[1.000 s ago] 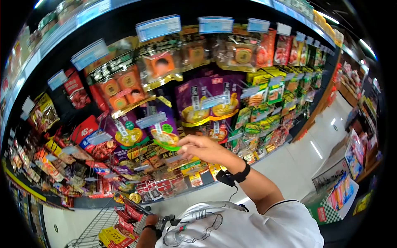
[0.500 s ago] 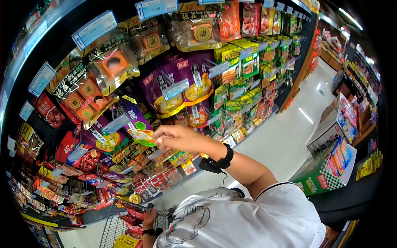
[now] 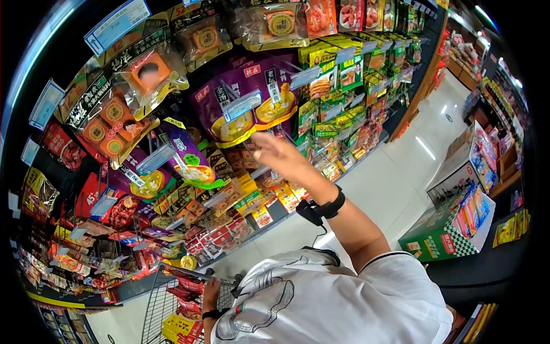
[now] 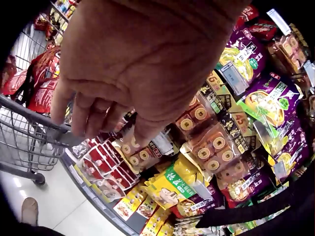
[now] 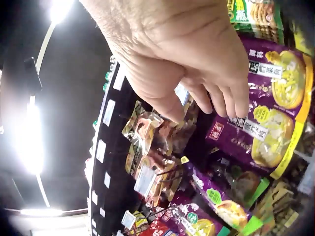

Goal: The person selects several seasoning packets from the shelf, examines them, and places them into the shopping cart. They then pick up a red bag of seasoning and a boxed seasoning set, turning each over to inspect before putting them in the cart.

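Note:
My right hand (image 3: 278, 155) is raised with its fingers loosely extended, just below the large purple packets (image 3: 232, 127) on the rack. No item shows between those fingers. In the right wrist view the hand (image 5: 182, 59) overlaps the edge of the purple packets (image 5: 236, 140). To its left in the head view hangs a smaller purple packet with a green lower edge (image 3: 192, 162). Down by the cart, my left hand (image 3: 211, 295) grips the dark cart handle (image 3: 186, 272); the left wrist view shows the hand (image 4: 142, 64) with fingers bent over that bar, partly hiding it.
Red and yellow packs (image 3: 180, 327) lie in the wire cart (image 3: 152, 304). Orange block packs (image 3: 109, 123) hang on the rack's left, green packets (image 3: 349, 74) on its right. Pale floor (image 3: 401, 178) runs beside a green display box (image 3: 432, 246).
My right hand has let go of the smaller purple packet, its fingers have spread, and it has moved up and right towards the large purple ones. The left hand stays at the cart handle.

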`<state>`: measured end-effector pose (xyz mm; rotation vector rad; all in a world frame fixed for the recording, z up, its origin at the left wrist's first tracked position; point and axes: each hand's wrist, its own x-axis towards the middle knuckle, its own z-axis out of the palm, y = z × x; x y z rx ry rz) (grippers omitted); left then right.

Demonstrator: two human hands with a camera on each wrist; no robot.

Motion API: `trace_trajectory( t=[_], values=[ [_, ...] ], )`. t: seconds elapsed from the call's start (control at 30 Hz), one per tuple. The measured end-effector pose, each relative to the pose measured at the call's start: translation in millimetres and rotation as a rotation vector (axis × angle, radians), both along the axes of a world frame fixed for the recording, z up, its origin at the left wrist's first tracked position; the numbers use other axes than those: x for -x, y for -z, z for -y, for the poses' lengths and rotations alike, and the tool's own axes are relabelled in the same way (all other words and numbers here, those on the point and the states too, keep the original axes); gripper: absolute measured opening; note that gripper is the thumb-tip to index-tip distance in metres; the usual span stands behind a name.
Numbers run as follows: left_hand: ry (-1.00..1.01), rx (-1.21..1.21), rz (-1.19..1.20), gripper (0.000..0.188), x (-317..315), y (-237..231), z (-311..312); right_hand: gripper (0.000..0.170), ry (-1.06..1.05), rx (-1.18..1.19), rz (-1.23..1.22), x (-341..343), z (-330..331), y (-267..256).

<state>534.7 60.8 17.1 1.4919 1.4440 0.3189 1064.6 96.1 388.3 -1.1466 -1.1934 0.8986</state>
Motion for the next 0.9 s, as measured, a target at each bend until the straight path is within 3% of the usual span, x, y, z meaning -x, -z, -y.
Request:
trace_trajectory(
  t=[0.1, 0.13, 0.2, 0.23, 0.27, 0.33, 0.37, 0.4, 0.57, 0.7, 0.8, 0.9],
  values=[
    [0.091, -0.003, -0.135, 0.048, -14, -37, 8, 0.06, 0.156, -0.063, 0.02, -31, -5, 5],
    [0.188, -0.14, -0.163, 0.05, -10, -41, 14, 0.062, 0.164, -0.108, 0.004, -40, -6, 1],
    [0.153, -0.156, -0.129, 0.049, -8, -42, 19, 0.062, 0.243, -0.09, 0.032, -61, -10, 2],
    [0.041, -0.046, -0.186, 0.048, -29, -72, 21, 0.063, 0.235, -0.087, 0.023, -72, -10, 1],
    [0.046, -0.002, -0.167, 0.047, -18, -48, 14, 0.064, 0.262, -0.082, 0.015, -80, -10, 1],
    [0.331, -0.351, -0.244, 0.049, -18, -50, 13, 0.066, 0.318, -0.072, -0.001, -91, -8, -4],
    [0.036, -0.061, -0.318, 0.05, -33, -62, 16, 0.07, 0.315, -0.061, -0.059, -95, -4, -8],
    [0.048, -0.09, -0.313, 0.05, -34, -62, 15, 0.072, 0.337, -0.078, -0.063, -100, -4, -10],
    [0.049, -0.177, -0.256, 0.046, -36, -40, 11, 0.076, 0.399, -0.117, -0.05, -112, 2, -29],
    [0.465, -0.555, -0.387, 0.045, -9, 44, -8, 0.075, 0.405, -0.137, -0.021, -124, -4, -28],
    [0.011, -0.215, -0.252, 0.044, -32, 22, 4, 0.074, 0.4, -0.148, -0.05, -128, -6, -27],
    [-0.01, -0.186, -0.23, 0.044, -64, -35, 16, 0.073, 0.363, -0.195, -0.084, -135, -6, -23]
  ],
)
